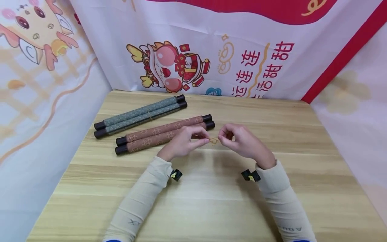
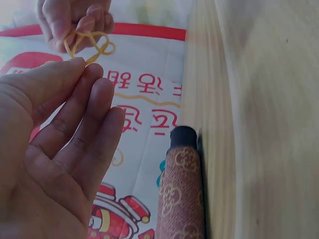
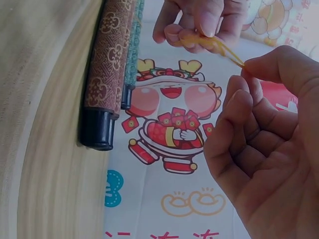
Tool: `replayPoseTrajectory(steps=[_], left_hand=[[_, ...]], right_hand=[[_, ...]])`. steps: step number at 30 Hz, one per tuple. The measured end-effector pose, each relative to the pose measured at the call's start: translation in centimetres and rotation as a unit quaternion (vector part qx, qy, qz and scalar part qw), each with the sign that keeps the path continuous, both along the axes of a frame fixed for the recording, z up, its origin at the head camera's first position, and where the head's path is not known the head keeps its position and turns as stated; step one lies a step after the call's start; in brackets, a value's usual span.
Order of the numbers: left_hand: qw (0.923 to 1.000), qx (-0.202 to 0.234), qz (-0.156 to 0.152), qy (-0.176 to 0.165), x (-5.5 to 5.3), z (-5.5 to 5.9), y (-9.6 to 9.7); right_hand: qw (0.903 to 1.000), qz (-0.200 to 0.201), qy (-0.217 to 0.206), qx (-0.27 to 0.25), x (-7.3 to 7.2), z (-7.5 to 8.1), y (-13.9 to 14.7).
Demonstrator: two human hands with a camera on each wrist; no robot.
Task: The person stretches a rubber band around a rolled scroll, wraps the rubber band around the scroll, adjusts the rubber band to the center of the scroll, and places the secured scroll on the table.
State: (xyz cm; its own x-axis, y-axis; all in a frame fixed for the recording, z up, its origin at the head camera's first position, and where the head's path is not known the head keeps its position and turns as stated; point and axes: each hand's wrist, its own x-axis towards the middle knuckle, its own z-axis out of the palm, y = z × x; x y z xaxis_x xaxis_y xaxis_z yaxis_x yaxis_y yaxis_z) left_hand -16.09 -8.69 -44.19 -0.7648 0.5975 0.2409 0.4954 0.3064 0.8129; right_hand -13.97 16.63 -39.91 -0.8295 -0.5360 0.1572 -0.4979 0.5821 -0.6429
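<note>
Between both hands, above the table, is a thin yellow rubber band [image 2: 102, 45], looped and twisted. My left hand [image 1: 184, 141] pinches one side of it between thumb and index finger. On the other side, my right hand [image 1: 242, 139] pinches it with thumb and fingertip, as the right wrist view shows. Just beyond and left of the left hand lies a brown patterned scroll [image 1: 157, 134] with two rolls side by side and black end knobs. Behind that, a grey-green scroll [image 1: 142, 114], likewise double-rolled, has a thin band around its middle.
The wooden table [image 1: 211, 201] stretches under both forearms. A white printed cloth [image 1: 115, 40] with a cartoon figure and red lettering hangs along the table's far edge. Patterned cloth [image 1: 39, 101] also hangs at the left side.
</note>
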Motion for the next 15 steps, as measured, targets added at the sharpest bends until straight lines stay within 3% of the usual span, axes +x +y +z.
replayPoseTrajectory(steps=[15], left_hand=[[0.9982,0.007,0.053,-0.028,-0.4,0.4,-2.1]], right_hand=[[0.9997,-0.025,0.002,-0.004,-0.1,-0.3,1.3]])
